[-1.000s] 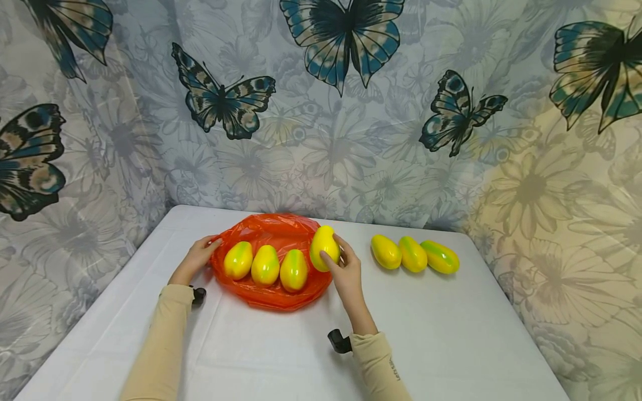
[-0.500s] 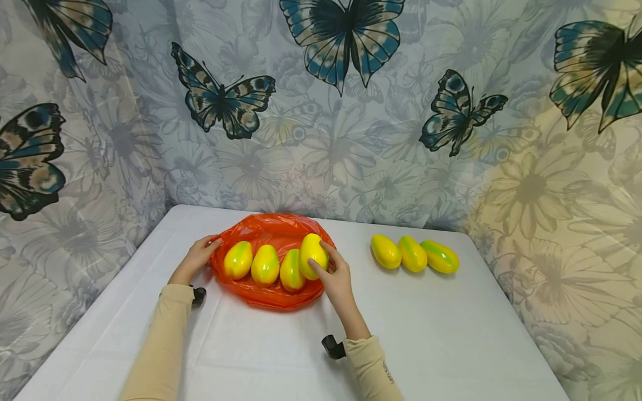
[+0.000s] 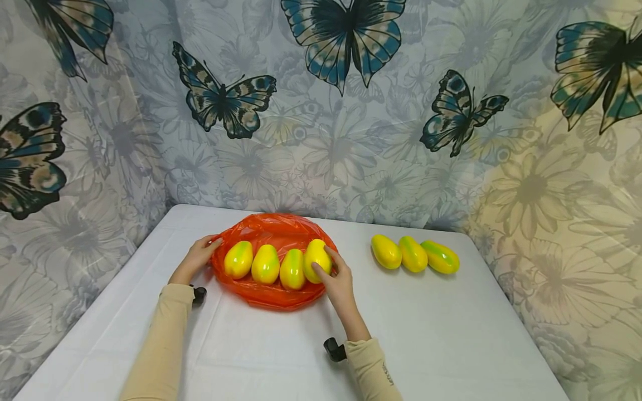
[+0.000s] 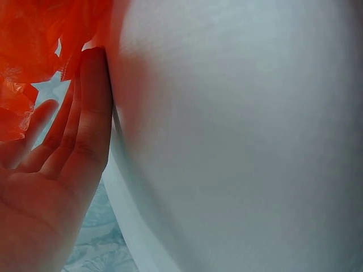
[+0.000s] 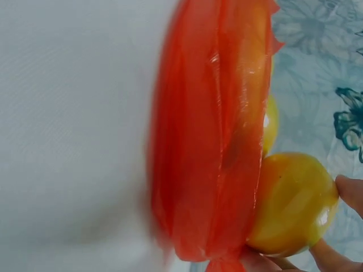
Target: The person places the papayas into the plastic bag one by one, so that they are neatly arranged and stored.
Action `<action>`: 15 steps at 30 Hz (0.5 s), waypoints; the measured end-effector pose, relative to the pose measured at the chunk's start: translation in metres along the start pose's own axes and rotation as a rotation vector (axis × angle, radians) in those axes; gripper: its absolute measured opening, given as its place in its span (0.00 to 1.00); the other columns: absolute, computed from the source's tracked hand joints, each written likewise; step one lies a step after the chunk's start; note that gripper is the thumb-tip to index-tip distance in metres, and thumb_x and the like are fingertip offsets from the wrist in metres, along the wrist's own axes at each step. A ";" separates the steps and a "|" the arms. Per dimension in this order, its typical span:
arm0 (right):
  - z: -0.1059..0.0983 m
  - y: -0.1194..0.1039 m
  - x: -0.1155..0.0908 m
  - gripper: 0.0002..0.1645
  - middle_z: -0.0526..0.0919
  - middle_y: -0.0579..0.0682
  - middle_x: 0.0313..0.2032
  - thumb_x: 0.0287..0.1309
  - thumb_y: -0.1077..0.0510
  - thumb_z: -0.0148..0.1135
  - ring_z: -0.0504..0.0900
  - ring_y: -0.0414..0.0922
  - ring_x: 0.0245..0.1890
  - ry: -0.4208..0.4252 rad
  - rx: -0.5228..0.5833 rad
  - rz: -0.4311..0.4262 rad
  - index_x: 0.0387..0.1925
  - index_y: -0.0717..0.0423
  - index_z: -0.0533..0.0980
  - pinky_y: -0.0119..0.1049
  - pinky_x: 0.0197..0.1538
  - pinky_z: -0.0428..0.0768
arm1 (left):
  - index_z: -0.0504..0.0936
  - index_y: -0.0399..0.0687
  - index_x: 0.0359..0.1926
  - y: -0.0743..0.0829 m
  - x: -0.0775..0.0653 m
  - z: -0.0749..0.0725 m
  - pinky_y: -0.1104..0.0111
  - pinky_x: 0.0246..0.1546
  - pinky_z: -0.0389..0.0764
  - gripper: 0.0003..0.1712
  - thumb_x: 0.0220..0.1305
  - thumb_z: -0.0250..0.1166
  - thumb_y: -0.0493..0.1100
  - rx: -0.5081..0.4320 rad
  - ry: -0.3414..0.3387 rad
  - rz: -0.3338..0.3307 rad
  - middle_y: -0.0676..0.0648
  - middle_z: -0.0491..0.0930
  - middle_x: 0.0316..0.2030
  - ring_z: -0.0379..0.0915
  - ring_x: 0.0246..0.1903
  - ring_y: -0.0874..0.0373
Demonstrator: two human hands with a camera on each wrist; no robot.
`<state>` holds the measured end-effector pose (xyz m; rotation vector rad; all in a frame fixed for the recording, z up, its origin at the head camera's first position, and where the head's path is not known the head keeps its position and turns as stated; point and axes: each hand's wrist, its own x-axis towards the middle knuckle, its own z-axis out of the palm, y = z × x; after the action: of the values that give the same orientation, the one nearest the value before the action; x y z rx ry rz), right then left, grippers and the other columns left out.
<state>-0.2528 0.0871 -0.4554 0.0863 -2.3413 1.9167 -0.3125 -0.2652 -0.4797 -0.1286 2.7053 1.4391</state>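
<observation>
A red plastic bag (image 3: pixel 281 224) lies on the table, its mouth spread wide. Three glossy yellow-green mangoes stand in a row in it: the left mango (image 3: pixel 238 260), the middle mango (image 3: pixel 265 264) and the right mango (image 3: pixel 292 269). At the row's right end, my right hand (image 3: pixel 342 285) holds another mango (image 3: pixel 315 255) between thumb and fingers, just inside the bag's right rim. The right wrist view shows this held mango (image 5: pixel 295 204) by the bag's outer wall. My left hand (image 3: pixel 193 262) touches the bag's left edge, its fingers (image 4: pixel 93 107) fairly straight in the left wrist view.
Right of the bag, three more mangoes (image 3: pixel 413 254) lie side by side on the white table (image 3: pixel 261 356). Behind the table hangs a butterfly-patterned cloth (image 3: pixel 321 167). A black wrist camera (image 3: pixel 334 350) sits at the right wrist.
My right hand has brought its mango left and down into the bag, first overlapping the third mango, then shifting slightly right to stand beside it. The left hand has stayed in place.
</observation>
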 end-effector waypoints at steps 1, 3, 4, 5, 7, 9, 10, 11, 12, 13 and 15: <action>0.000 0.001 0.000 0.33 0.69 0.60 0.68 0.60 0.55 0.66 0.68 0.58 0.67 0.005 -0.009 0.003 0.66 0.55 0.69 0.54 0.70 0.67 | 0.58 0.29 0.70 0.000 0.000 0.000 0.75 0.35 0.75 0.35 0.77 0.44 0.54 0.001 0.000 0.001 0.26 0.67 0.63 0.72 0.46 0.44; -0.001 0.002 0.000 0.34 0.69 0.59 0.68 0.60 0.55 0.67 0.67 0.58 0.68 0.014 -0.029 0.015 0.66 0.55 0.69 0.54 0.70 0.66 | 0.59 0.29 0.70 0.000 0.000 -0.001 0.75 0.36 0.75 0.35 0.77 0.43 0.54 0.002 0.000 0.004 0.26 0.66 0.63 0.72 0.47 0.43; -0.001 0.004 0.000 0.34 0.69 0.59 0.68 0.60 0.56 0.67 0.66 0.58 0.69 0.017 -0.039 0.015 0.66 0.56 0.69 0.55 0.71 0.66 | 0.59 0.29 0.70 0.000 0.000 -0.001 0.75 0.36 0.75 0.35 0.77 0.43 0.53 0.002 0.001 0.003 0.26 0.66 0.64 0.72 0.48 0.43; -0.001 0.005 0.000 0.34 0.68 0.59 0.68 0.59 0.56 0.67 0.65 0.58 0.69 0.021 -0.047 0.019 0.66 0.56 0.69 0.55 0.71 0.65 | 0.59 0.29 0.70 0.000 0.000 -0.001 0.75 0.37 0.75 0.35 0.77 0.43 0.53 0.002 0.000 0.004 0.26 0.65 0.64 0.72 0.48 0.42; -0.001 0.007 0.001 0.34 0.68 0.59 0.68 0.59 0.56 0.67 0.64 0.58 0.70 0.026 -0.062 0.027 0.66 0.57 0.69 0.55 0.72 0.64 | 0.59 0.29 0.70 0.000 0.001 -0.001 0.74 0.37 0.75 0.34 0.77 0.43 0.54 0.003 0.001 0.003 0.26 0.65 0.64 0.72 0.48 0.43; 0.000 0.009 0.001 0.34 0.68 0.60 0.68 0.59 0.57 0.67 0.64 0.58 0.70 0.030 -0.079 0.029 0.66 0.57 0.69 0.56 0.72 0.63 | 0.59 0.30 0.70 -0.001 0.001 -0.001 0.75 0.37 0.75 0.35 0.77 0.43 0.54 -0.004 0.000 -0.003 0.27 0.66 0.64 0.72 0.47 0.44; 0.000 0.010 0.002 0.34 0.68 0.60 0.68 0.59 0.57 0.67 0.63 0.59 0.70 0.030 -0.090 0.027 0.66 0.57 0.69 0.56 0.72 0.63 | 0.59 0.31 0.71 -0.001 0.001 0.000 0.75 0.36 0.74 0.35 0.77 0.43 0.55 -0.016 -0.001 -0.013 0.27 0.66 0.64 0.72 0.46 0.46; 0.000 0.011 0.002 0.34 0.68 0.59 0.68 0.59 0.57 0.67 0.63 0.58 0.71 0.031 -0.095 0.034 0.66 0.57 0.69 0.56 0.72 0.63 | 0.58 0.31 0.71 -0.002 0.001 0.000 0.75 0.36 0.74 0.36 0.77 0.43 0.56 -0.020 -0.004 -0.016 0.27 0.67 0.63 0.72 0.44 0.48; 0.001 0.012 0.002 0.34 0.68 0.59 0.69 0.59 0.57 0.67 0.63 0.58 0.71 0.031 -0.101 0.039 0.66 0.56 0.69 0.56 0.72 0.63 | 0.58 0.32 0.71 -0.002 0.002 0.000 0.75 0.35 0.74 0.36 0.77 0.43 0.56 -0.029 -0.005 -0.024 0.28 0.67 0.62 0.72 0.43 0.50; 0.002 0.014 0.002 0.34 0.68 0.58 0.69 0.59 0.58 0.67 0.62 0.58 0.71 0.030 -0.104 0.046 0.67 0.55 0.69 0.56 0.72 0.63 | 0.57 0.32 0.72 -0.002 0.002 0.000 0.74 0.34 0.74 0.37 0.77 0.43 0.57 -0.035 -0.010 -0.028 0.28 0.67 0.62 0.72 0.41 0.51; 0.003 0.016 0.002 0.34 0.67 0.57 0.69 0.59 0.57 0.66 0.62 0.57 0.71 0.023 -0.116 0.056 0.67 0.53 0.68 0.56 0.72 0.63 | 0.57 0.33 0.72 -0.003 0.002 0.000 0.74 0.33 0.74 0.38 0.76 0.43 0.58 -0.047 -0.013 -0.032 0.29 0.67 0.62 0.71 0.39 0.53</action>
<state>-0.2570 0.0879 -0.4712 -0.0113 -2.4588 1.7913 -0.3142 -0.2665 -0.4821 -0.1640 2.6477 1.4899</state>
